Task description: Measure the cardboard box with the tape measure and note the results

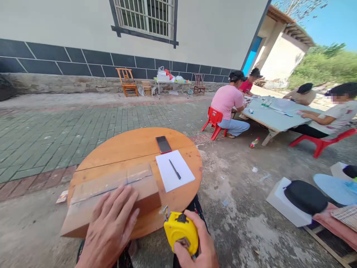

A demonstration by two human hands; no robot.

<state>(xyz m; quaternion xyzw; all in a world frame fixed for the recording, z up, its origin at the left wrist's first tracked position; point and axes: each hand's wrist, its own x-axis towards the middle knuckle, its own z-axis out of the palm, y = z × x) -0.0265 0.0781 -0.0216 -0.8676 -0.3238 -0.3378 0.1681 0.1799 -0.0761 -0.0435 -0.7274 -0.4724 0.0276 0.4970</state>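
Tape measure (176, 227): clasped in right hand (201, 243) between thumb and fingers; yellow rounded case, metal hook. Left hand (113, 219) unclenched, fingers resting on box (111, 181): oblong brown cardboard, on smooth, curved-edge wooden table (119, 150).

Box (106, 182): matt brown cardboard by the table's near left edge, with glossy clear tape (128, 179) along its top, as I see it from here.
Tape measure (180, 232): smooth yellow plastic, with a metal hook (166, 213) beside the near edge.
Tabletop (117, 149): I make out varnished wood, softly shiny.
Paper (167, 175): smooth, matt, toward the right edge.
Pen (174, 169): I read dark plastic.
Phone (163, 144): glossy screen, near the far edge.
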